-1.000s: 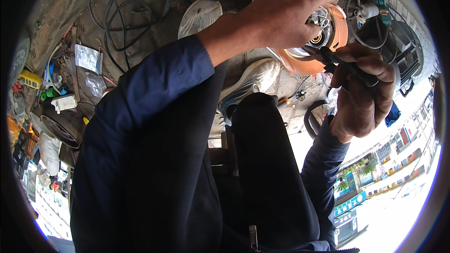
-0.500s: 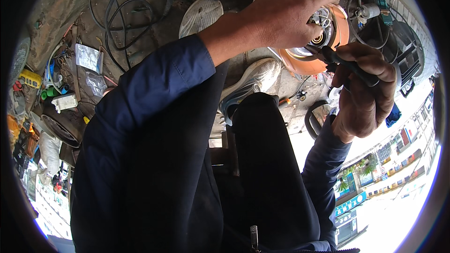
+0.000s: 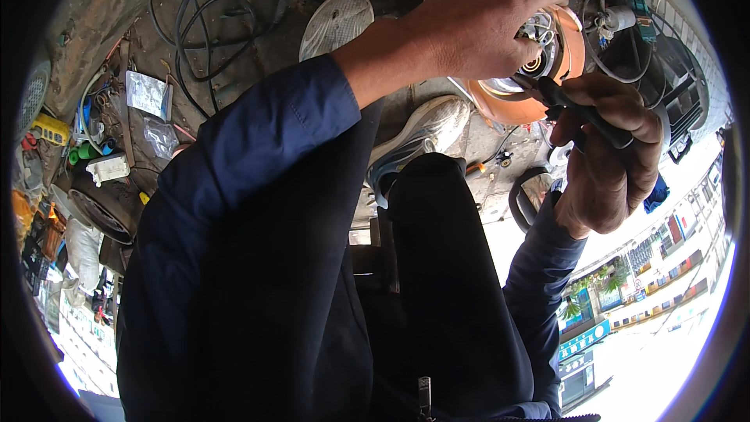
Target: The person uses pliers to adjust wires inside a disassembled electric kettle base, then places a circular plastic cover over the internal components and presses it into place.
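Observation:
At the upper right stands an orange round housing [image 3: 512,109] with a coil and shiny metal parts inside its opening. My left hand [image 3: 480,23] reaches over it from the left, thumb and fingers curled around a silver metal part [image 3: 539,29] at the opening. My palm hides some of the housing. On the near right side, my right hand [image 3: 613,160] is wrapped round black-handled pliers [image 3: 601,123]. Their jaws point left into the lower edge of the opening, close to my left thumb. What the jaw tips touch cannot be made out.
My light shoes [image 3: 441,121] stand on the floor beside the housing. An orange-handled screwdriver [image 3: 478,169] lies near them. Black cable [image 3: 183,39] loops at the upper left, near a silver packet [image 3: 147,94] and mixed parts. Grey wires and a black slotted casing [image 3: 680,70] sit at the right.
Very little differs. Both hands keep their hold, and the pliers have shifted only slightly at the housing's opening.

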A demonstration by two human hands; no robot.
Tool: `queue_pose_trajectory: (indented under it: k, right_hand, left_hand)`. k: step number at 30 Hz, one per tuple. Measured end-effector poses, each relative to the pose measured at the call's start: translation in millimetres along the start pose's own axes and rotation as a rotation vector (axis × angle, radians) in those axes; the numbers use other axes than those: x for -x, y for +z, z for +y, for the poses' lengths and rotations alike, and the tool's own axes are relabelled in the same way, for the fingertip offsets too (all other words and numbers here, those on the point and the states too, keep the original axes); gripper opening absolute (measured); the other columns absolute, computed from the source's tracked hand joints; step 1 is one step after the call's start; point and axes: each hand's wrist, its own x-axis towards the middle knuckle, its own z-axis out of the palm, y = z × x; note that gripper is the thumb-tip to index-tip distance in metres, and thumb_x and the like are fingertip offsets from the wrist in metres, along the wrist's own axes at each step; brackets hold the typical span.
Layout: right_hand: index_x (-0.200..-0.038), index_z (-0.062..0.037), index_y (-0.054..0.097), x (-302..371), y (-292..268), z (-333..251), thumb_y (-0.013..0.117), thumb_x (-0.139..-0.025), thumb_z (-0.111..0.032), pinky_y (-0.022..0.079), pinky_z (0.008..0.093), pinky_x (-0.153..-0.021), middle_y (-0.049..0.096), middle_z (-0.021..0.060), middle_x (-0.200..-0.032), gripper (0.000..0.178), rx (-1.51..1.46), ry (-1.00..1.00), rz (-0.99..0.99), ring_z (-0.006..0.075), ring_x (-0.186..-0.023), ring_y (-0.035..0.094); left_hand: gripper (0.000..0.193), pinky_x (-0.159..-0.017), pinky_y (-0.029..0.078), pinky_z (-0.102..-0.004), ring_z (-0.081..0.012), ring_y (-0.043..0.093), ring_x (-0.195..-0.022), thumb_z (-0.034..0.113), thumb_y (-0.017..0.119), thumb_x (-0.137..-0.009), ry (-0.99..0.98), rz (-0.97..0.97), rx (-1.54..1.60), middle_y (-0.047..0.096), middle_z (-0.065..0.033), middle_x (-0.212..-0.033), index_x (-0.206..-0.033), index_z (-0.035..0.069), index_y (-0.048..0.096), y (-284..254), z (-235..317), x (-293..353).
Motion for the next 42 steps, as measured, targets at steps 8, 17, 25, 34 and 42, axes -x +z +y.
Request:
queue_pose_trajectory:
  k: [8, 17, 25, 34, 42]
  right_hand:
    - [-0.119, 0.0059, 0.064, 2.4, 3.1, -2.3, 0.059, -0.101, -0.003, 0.056, 0.0281, -0.068, 0.073, 0.0324, -0.117, 0.021, -0.029, 0.008, 0.044, 0.0174, -0.077, 0.068]
    - [-0.124, 0.0081, 0.062, 4.5, -4.2, 0.5, 0.056, -0.099, 0.000, 0.056, 0.0282, -0.068, 0.071, 0.0357, -0.121, 0.027, -0.056, -0.011, 0.028, 0.0189, -0.080, 0.069]
    - [-0.123, 0.0091, 0.061, 4.4, -3.9, 1.8, 0.056, -0.099, 0.000, 0.056, 0.0281, -0.068, 0.070, 0.0362, -0.122, 0.026, -0.086, -0.010, 0.028, 0.0199, -0.081, 0.069]
    - [-0.120, 0.0078, 0.061, 2.3, -3.1, 1.4, 0.054, -0.097, 0.001, 0.055, 0.0277, -0.066, 0.070, 0.0356, -0.118, 0.025, -0.066, -0.003, 0.035, 0.0203, -0.083, 0.069]
    - [-0.113, 0.0054, 0.062, 5.7, 1.2, 2.9, 0.048, -0.092, 0.005, 0.052, 0.0266, -0.063, 0.073, 0.0345, -0.108, 0.025, -0.065, -0.005, 0.105, 0.0187, -0.081, 0.067]
  left_hand:
    - [0.066, -0.123, 0.040, -0.0529, -0.0470, 0.049, -0.148, 0.007, 0.074, -0.089, 0.001, 0.003, 0.006, 0.051, -0.0314, -0.156, -0.150, -0.006, 0.054, -0.5, -0.5, -1.1]
    - [0.064, -0.122, 0.042, -0.0520, -0.0485, 0.052, -0.145, 0.004, 0.074, -0.087, 0.025, 0.028, 0.036, 0.052, -0.0326, -0.154, -0.147, -0.007, 0.055, -0.9, -0.6, -1.1]
    - [0.064, -0.121, 0.042, -0.0528, -0.0479, 0.052, -0.145, 0.006, 0.074, -0.087, 0.005, 0.011, 0.033, 0.052, -0.0313, -0.154, -0.147, -0.006, 0.055, -1.4, -0.1, -1.5]
    - [0.065, -0.121, 0.041, -0.0530, -0.0479, 0.050, -0.146, 0.006, 0.074, -0.089, 0.008, 0.007, 0.034, 0.051, -0.0314, -0.155, -0.149, -0.005, 0.054, 1.0, -2.5, -1.2]
    - [0.064, -0.122, 0.040, -0.0528, -0.0478, 0.050, -0.146, 0.006, 0.074, -0.089, 0.020, 0.014, 0.021, 0.051, -0.0314, -0.155, -0.148, -0.005, 0.055, 0.2, -2.4, 0.4]
